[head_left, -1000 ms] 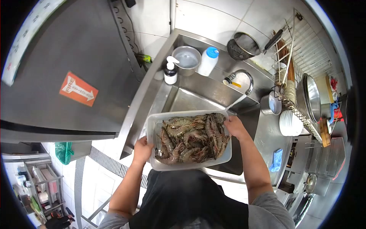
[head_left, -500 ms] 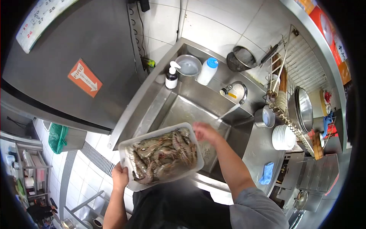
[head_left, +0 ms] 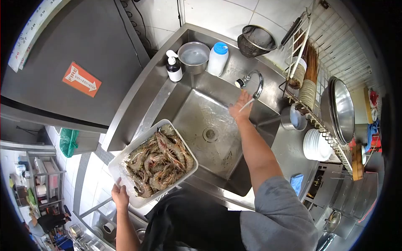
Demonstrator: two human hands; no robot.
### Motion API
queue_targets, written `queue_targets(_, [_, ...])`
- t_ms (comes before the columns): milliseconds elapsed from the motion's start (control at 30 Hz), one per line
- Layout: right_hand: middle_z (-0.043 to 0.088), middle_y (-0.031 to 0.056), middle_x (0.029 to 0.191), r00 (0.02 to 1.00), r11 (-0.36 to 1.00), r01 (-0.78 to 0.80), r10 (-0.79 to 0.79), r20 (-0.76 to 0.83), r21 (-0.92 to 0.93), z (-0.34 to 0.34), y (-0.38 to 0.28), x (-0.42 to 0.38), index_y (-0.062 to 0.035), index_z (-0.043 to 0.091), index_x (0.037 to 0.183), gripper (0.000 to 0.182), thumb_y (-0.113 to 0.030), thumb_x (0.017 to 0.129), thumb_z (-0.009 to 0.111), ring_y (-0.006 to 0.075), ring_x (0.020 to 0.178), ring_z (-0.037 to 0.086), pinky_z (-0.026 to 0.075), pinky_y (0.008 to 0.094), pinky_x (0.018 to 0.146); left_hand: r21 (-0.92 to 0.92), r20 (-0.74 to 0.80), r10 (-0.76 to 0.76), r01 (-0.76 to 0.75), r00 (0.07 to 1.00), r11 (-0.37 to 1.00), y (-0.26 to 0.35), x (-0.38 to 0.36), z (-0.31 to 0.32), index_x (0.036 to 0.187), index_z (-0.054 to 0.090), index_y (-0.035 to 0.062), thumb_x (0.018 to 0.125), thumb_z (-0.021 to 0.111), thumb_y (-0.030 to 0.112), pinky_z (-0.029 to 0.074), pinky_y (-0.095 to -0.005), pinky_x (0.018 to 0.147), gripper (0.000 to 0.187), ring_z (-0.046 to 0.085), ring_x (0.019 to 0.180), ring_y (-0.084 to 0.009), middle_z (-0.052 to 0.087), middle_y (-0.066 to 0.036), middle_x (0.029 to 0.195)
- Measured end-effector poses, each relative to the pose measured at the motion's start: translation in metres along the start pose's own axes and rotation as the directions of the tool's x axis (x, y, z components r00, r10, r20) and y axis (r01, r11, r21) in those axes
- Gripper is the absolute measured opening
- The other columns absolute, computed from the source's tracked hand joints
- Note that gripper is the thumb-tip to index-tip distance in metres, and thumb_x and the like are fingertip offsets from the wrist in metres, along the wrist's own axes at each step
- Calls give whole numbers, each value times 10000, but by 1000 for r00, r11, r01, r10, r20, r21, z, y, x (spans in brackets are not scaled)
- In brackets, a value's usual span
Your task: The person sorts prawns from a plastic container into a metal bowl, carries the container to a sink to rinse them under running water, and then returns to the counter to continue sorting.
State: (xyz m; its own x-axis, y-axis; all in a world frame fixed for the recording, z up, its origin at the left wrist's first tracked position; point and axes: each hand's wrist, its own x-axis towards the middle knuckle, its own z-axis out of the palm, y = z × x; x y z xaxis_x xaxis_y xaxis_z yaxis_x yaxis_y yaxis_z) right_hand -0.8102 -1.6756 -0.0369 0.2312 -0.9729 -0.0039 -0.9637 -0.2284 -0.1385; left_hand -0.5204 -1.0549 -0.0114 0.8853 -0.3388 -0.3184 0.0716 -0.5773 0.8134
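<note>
At the sink (head_left: 188,125), right hand (head_left: 241,109), fingers extended at running water (head_left: 246,105), left hand (head_left: 120,195) gripping tub (head_left: 130,195) of prawns (head_left: 161,161)

The right hand (head_left: 242,107) is spread at the view's two o'clock; the left hand (head_left: 120,195) is curled at eight.

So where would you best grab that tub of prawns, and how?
Probably by the rim, on two opposite sides. The left hand holds the tub at its left edge, so the right hand, by the tap, would best come from the sink side. The tub is broad, open and heaped with prawns, so a one-sided grip might let it tip.
</note>
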Motion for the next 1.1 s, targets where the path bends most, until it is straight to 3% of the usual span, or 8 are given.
queue_targets(300, [146, 264, 1779, 931, 899, -59, -107, 349, 434, 31, -19, -8, -107, 247, 1715, 1015, -577, 946, 714, 427, 1654, 135, 222, 535, 1311, -25, 17, -68, 69, 998, 997, 20, -8, 2, 1479, 586, -17, 977, 550, -42, 442, -274, 552, 504, 548, 616, -85, 691, -46, 889])
queue_targets(400, [343, 157, 1740, 591, 569, -472, -362, 721, 673, -12, -72, -107, -131, 317, 1697, 1006, -724, 955, 649, 380, 1599, 309, 280, 553, 1278, -84, 19, -112, 113, 994, 990, -2, 0, 4, 1459, 619, 3, 961, 567, -41, 543, -310, 764, 503, 665, 853, -126, 752, -105, 1086])
queue_targets(467, [422, 74, 1697, 311, 313, -677, -698, 645, 666, -9, -88, -163, -159, 321, 1707, 892, -609, 1017, 662, 280, 1534, 411, 384, 439, 1221, -63, 9, -105, 106, 994, 992, 11, -6, 9, 1427, 649, -1, 945, 586, -36, 571, -348, 892, 487, 717, 996, -177, 769, -130, 1175])
queue_targets(533, [608, 139, 1498, 502, 371, -534, -585, 637, 760, 22, -94, -188, -33, 475, 1585, 734, -396, 1007, 744, 287, 1386, 572, 452, 445, 1164, -56, 3, -50, 50, 999, 997, 3, -5, 11, 1404, 663, -13, 931, 607, -23, 571, -377, 964, 477, 730, 1085, -225, 769, -146, 1220])
queue_targets(633, [678, 126, 1365, 439, 128, -804, -531, 725, 581, 7, -106, -192, -48, 583, 1476, 616, -342, 953, 722, 323, 1221, 662, 520, 504, 1072, -118, 26, -52, 54, 998, 992, -5, -9, 18, 1436, 645, 29, 991, 624, 104, 582, -395, 972, 453, 724, 1074, -232, 756, -147, 1224])
queue_targets(700, [711, 127, 1306, 433, 119, -813, -533, 727, 571, 69, -80, -175, -57, 659, 1373, 501, -256, 914, 694, 339, 1194, 678, 531, 528, 1063, -701, 220, -295, 361, 930, 615, -68, -1, 52, 1524, 561, 22, 977, 674, 186, 580, -412, 950, 582, 708, 1135, -253, 721, -154, 1300])
queue_targets(833, [728, 142, 1231, 514, 164, -693, -571, 641, 702, 40, -97, -185, -36, 667, 1334, 498, -260, 890, 660, 357, 1109, 709, 562, 509, 1025, -630, 478, -218, 505, 851, 590, -31, -7, 34, 1642, 376, 69, 973, 668, 269, 542, -365, 892, 756, 637, 991, -179, 673, -62, 1093])
queue_targets(1100, [671, 170, 1332, 453, 182, -670, -667, 591, 719, -55, -230, -260, -21, 562, 1461, 638, -297, 893, 648, 374, 1194, 664, 543, 539, 1032, -817, 360, 207, 200, 910, 542, -45, 16, -113, 1658, 364, 107, 1014, 588, 332, 504, -354, 969, 718, 599, 1098, -161, 632, -44, 1270])
